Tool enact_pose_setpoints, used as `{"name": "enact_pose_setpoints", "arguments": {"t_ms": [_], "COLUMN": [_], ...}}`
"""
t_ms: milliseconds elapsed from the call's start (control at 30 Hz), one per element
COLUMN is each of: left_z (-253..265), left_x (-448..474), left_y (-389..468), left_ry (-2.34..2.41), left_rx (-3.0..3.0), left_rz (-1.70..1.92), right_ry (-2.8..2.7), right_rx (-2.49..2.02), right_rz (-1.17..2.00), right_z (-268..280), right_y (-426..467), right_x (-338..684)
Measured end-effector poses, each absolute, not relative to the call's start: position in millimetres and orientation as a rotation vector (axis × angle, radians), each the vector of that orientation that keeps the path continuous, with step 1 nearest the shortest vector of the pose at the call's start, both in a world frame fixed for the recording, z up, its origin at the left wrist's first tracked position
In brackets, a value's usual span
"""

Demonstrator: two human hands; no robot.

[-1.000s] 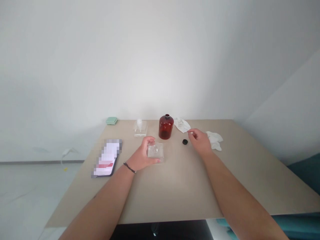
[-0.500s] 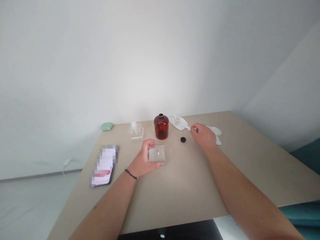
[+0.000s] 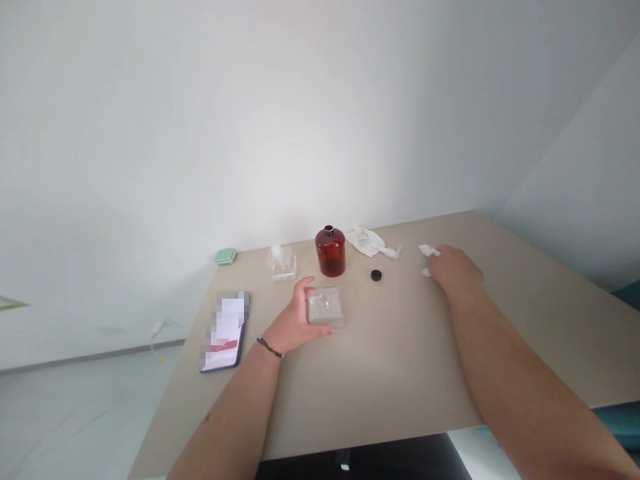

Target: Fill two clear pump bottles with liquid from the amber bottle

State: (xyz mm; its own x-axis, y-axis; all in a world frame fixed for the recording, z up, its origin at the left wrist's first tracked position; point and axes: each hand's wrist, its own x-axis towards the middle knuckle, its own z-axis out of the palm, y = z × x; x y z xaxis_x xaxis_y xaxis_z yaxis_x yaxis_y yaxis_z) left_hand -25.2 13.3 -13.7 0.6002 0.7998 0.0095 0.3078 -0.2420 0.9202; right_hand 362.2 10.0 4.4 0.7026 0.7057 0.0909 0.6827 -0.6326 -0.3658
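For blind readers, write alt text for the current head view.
A person's left hand holds a clear square container at a beige table, the right hand over a crumpled white tissue. An open red bottle stands behind, a black cap nearby.

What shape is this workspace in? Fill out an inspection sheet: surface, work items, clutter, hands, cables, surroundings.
Surface: beige table, plain top.
Work items: clear square container nearer the person than the uncapped red-brown bottle; crumpled tissue at right, partly covered.
Clutter: black cap right of the bottle; phone at left; green case near the far left corner; clear box left of the bottle; smudged tissue right of it.
Hands: left hand around the clear square container; right hand over the crumpled tissue, grip unclear.
Cables: white cord low by the wall at left.
Surroundings: white wall behind; teal item at right, below table level.
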Motion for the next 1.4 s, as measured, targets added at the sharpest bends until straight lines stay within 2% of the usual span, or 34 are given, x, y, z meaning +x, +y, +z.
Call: {"name": "enact_pose_setpoints", "arguments": {"t_ms": [167,300,433,600,767,1000,1400], "left_z": [-19,-14,-10,-12,-13,-8,-1], "left_x": [-17,-10,-9,-10,-7,-1,-8], "left_y": [14,10,5,3,2,4,-4], "left_ry": [0.816,0.734,0.628,0.564,0.552,0.487,0.409], "left_rx": [1.682,1.538,1.44,1.415,1.409,1.234,1.012], "left_rz": [0.756,0.855,0.844,0.84,0.836,0.736,0.487], "right_ry": [-1.191,-1.603,-1.847,-1.897,-1.995,-2.088,-2.052], "right_rx": [-2.034,-1.483,-1.08,-0.954,-0.875,-0.675,-0.433], "right_rz": [-0.102,0.286,0.518,0.616,0.57,0.493,0.612], "right_z": [33,37,30,25,30,41,57], "right_y": [2,-8,-12,-14,-21,-32,-49], "right_x": [316,250,209,202,200,193,188]}}
